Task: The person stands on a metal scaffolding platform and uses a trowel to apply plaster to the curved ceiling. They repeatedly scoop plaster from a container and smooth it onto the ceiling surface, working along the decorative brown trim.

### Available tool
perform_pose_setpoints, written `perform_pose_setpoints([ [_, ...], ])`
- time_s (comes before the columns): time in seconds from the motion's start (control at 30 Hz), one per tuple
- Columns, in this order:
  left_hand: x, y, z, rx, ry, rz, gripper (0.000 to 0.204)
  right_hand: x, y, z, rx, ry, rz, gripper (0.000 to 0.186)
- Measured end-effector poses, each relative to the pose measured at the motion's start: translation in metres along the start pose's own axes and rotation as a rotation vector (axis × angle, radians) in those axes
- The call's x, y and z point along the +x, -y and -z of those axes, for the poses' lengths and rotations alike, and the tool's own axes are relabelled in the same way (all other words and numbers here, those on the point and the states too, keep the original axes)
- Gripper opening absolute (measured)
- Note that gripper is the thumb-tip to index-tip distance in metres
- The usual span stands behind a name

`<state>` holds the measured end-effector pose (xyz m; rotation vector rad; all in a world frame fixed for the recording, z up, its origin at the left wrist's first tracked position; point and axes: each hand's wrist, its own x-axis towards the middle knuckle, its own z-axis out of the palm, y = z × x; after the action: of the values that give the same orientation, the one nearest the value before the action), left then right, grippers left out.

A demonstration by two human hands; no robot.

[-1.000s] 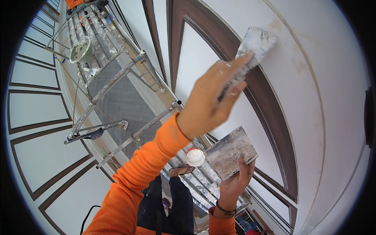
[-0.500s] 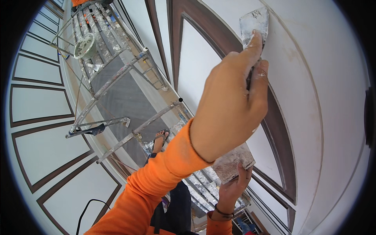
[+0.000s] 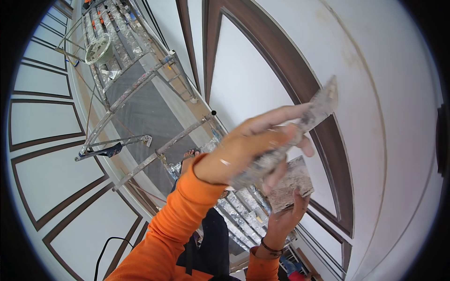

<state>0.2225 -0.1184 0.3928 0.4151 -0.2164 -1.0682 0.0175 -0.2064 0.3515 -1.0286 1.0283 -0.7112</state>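
My left hand (image 3: 255, 152) is closed round a putty knife (image 3: 321, 105), its blade pointing up and right in front of the curved brown trim. Motion blurs the fingers and the tool's lower end, which is a grey, smeared shape below the palm. Lower right, my right hand (image 3: 287, 218) grips a flat square plate (image 3: 291, 185) coated with brownish-grey putty. Its thumb lies on the plate's face; the other fingers are mostly hidden behind it. The blade is above the plate and apart from it. A pale wall (image 3: 370, 136) rises along the right side.
Paint-spattered scaffold rails (image 3: 136, 89) and planks (image 3: 124, 40) run up the left, bearing a whitish bucket (image 3: 99, 50). Spattered slats (image 3: 239, 218) lie beneath my hands, near a sandalled foot (image 3: 191, 153). White panels with brown frames (image 3: 44, 124) line the far left; a black cable (image 3: 101, 250) curves below them.
My left hand has dropped down and left from the wall and turned, tilting the putty knife. My right hand has raised the plate slightly, up and to the right.
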Motion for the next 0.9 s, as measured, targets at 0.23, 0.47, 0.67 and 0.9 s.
perform_pose_setpoints([
  [0.23, -0.041, 0.02, 0.06, -0.039, -0.011, 0.01, 0.056, 0.001, 0.031, 0.006, 0.067, 0.074, 0.178, 0.041],
  [0.47, -0.065, 0.021, 0.06, 0.379, 0.007, 0.182, 0.045, 0.018, 0.036, -0.03, -0.199, 0.207, 0.415, 0.044],
  [0.67, -0.072, 0.04, 0.066, 0.47, -0.036, 0.212, 0.042, 0.018, 0.019, -0.021, -0.448, 0.268, 0.42, 0.04],
  [0.9, -0.059, 0.052, 0.055, 0.541, -0.092, 0.34, 0.041, 0.02, 0.006, 0.007, -0.715, 0.384, 0.526, 0.034],
])
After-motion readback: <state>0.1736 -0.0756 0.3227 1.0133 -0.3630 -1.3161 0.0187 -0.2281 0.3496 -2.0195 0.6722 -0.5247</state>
